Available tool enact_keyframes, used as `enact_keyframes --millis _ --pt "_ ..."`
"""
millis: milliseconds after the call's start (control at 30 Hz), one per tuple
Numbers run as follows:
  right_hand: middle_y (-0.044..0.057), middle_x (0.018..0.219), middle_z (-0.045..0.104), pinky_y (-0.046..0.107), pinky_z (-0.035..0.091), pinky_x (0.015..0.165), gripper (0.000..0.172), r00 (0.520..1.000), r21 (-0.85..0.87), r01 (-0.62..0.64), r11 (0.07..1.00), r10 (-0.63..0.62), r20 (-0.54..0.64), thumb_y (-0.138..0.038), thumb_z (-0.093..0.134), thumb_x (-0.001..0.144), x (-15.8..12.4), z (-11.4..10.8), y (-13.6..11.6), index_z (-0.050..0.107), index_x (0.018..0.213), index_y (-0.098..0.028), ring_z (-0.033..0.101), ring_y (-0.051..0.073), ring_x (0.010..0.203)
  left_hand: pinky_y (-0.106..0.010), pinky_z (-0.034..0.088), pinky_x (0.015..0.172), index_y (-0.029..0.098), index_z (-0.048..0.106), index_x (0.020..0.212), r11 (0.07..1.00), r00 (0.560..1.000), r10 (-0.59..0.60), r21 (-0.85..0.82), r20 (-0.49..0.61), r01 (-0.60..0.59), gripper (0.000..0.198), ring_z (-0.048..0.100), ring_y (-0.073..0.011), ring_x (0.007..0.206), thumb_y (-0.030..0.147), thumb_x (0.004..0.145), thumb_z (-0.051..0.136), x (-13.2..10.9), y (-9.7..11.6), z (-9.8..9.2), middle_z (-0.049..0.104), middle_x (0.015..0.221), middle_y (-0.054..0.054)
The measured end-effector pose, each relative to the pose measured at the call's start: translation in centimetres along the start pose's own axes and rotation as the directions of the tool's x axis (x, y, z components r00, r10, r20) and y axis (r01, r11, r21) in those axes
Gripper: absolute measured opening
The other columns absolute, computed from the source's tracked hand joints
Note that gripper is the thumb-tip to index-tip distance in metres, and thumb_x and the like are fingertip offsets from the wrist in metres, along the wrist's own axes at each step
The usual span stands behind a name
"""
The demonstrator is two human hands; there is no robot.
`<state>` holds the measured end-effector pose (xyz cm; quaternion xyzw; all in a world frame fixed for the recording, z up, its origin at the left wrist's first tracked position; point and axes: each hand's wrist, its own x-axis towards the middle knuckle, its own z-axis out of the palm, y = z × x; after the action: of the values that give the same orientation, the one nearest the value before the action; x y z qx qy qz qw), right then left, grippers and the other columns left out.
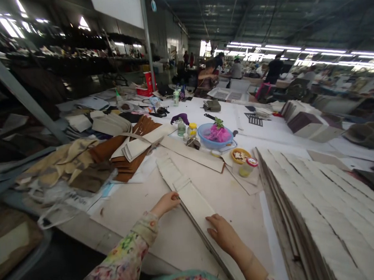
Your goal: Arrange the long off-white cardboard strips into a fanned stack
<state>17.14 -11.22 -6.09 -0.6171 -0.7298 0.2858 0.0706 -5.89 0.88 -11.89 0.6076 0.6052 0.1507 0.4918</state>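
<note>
A long off-white strip of sheet material (195,200) lies slantwise on the pale tabletop, running from the middle toward my body. Shorter off-white pieces (180,181) overlap on its far part. My left hand (167,203) is closed at the strip's left edge, thumb and fingers pinching there. Its sleeve is floral. My right hand (223,234) rests on the strip's right side nearer to me, fingers stretched out and slightly apart, gripping nothing. A dark line follows the strip's left edge down to the bottom of the view.
To the right rises a tall stack of whitish sheets (330,203). Brown and cream pieces (133,160) pile up at left. Farther back stand a blue basin (204,141) with a pink bag, several jars and a yellow bowl (240,154). A person (206,77) sits across the table.
</note>
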Motion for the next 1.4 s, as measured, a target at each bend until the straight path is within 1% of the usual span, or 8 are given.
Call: enact_keyframes --millis 233,433,533,700,833,1000,1233,1400 --pt "0.009 0.101 0.054 0.027 0.035 0.089 0.035 0.999 -0.083 -0.043 0.996 0.042 -0.018 -0.015 0.038 0.075 0.6 1.1 0.3 0.055 0.105 -0.016 0.049 0.018 0.097 -0.023 0.042 0.066 0.012 0.056 0.095 0.974 0.977 0.086 0.225 -0.193 -0.041 0.031 0.055 -0.0145 0.073 0.022 0.066 0.056 3.6 -0.4 -1.6 0.059 0.083 -0.004" --pt "0.008 0.095 0.055 0.028 0.036 0.086 0.029 0.995 -0.100 -0.088 0.991 0.084 -0.048 -0.016 0.036 0.076 1.1 1.4 0.2 0.056 0.097 -0.017 0.050 0.018 0.093 -0.025 0.039 0.080 0.010 0.056 0.096 0.957 0.962 0.126 0.284 -0.244 -0.053 0.032 0.052 -0.0170 0.087 0.018 0.066 0.057 5.9 1.1 -2.5 0.054 0.097 -0.010" --pt "0.008 0.095 0.055 0.028 0.036 0.085 0.027 0.994 -0.090 -0.095 0.991 0.091 -0.055 -0.015 0.037 0.076 1.2 1.4 0.2 0.055 0.096 -0.018 0.049 0.019 0.093 -0.024 0.039 0.080 0.012 0.056 0.095 0.938 0.948 0.224 0.315 -0.227 -0.146 0.026 0.051 -0.0154 0.088 0.017 0.070 0.051 5.8 2.0 -1.9 0.053 0.096 -0.008" --pt "0.008 0.099 0.054 0.029 0.036 0.087 0.028 0.989 -0.072 -0.137 0.988 0.131 -0.074 -0.018 0.040 0.075 1.2 1.4 0.4 0.053 0.100 -0.018 0.048 0.021 0.097 -0.025 0.040 0.078 0.012 0.058 0.093 0.863 0.931 0.363 0.389 -0.038 -0.321 0.024 0.053 -0.0158 0.083 0.017 0.071 0.051 4.2 2.4 0.3 0.056 0.089 -0.007" --pt "0.012 0.108 0.051 0.034 0.031 0.093 0.042 0.969 -0.121 -0.221 0.968 0.204 -0.139 -0.025 0.046 0.074 1.2 1.5 0.8 0.047 0.114 -0.012 0.045 0.025 0.102 -0.027 0.037 0.084 0.012 0.058 0.098 0.818 0.920 0.389 0.474 -0.042 -0.325 0.027 0.050 -0.0187 0.092 0.019 0.074 0.050 3.0 2.7 1.0 0.055 0.095 -0.009" --pt "0.013 0.110 0.050 0.035 0.034 0.089 0.048 0.950 -0.136 -0.292 0.947 0.271 -0.158 -0.030 0.050 0.073 1.4 1.7 1.1 0.045 0.116 -0.010 0.044 0.026 0.102 -0.029 0.035 0.087 0.013 0.056 0.101 0.793 0.921 0.388 0.521 -0.031 -0.316 0.027 0.048 -0.0196 0.095 0.020 0.076 0.049 2.3 3.1 1.1 0.053 0.099 -0.010" --pt "0.009 0.101 0.055 0.033 0.036 0.084 0.028 0.931 -0.068 -0.340 0.938 0.326 -0.165 -0.028 0.049 0.072 2.0 1.2 1.6 0.052 0.098 -0.017 0.048 0.023 0.097 -0.030 0.034 0.089 0.013 0.054 0.103 0.791 0.923 0.381 0.538 -0.058 -0.292 0.027 0.046 -0.0201 0.097 0.021 0.077 0.049 2.3 2.8 1.6 0.051 0.101 -0.010" --pt "0.008 0.092 0.056 0.030 0.039 0.077 0.026 0.916 -0.013 -0.378 0.926 0.373 -0.146 -0.031 0.050 0.071 3.3 1.1 2.7 0.051 0.092 -0.016 0.052 0.020 0.089 -0.030 0.033 0.089 0.015 0.053 0.104 0.796 0.935 0.350 0.543 -0.051 -0.268 0.028 0.046 -0.0200 0.097 0.022 0.078 0.048 2.2 3.0 1.7 0.050 0.102 -0.009"
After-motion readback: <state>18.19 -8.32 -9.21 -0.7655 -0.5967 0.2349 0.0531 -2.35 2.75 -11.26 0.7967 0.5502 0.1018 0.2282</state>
